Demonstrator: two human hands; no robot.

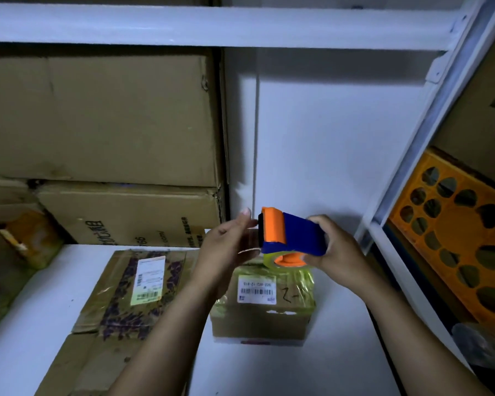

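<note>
The right hand (335,247) grips a blue-and-orange plastic tape dispenser (292,235) above a glossy, tape-wrapped cardboard box (263,310). Whether the left hand (226,247) pinches anything cannot be told.

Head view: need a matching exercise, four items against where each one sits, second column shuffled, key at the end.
Things
1. tape dispenser
2. small box
3. flat cardboard
4. orange crate

Places
A. far right, beyond the shelf post
B. lying on the white shelf, at the left
C. gripped by the right hand
D. standing on the white shelf, just below the tape dispenser, barcode label on top

Pairs: 1-C, 2-D, 3-B, 4-A
</note>
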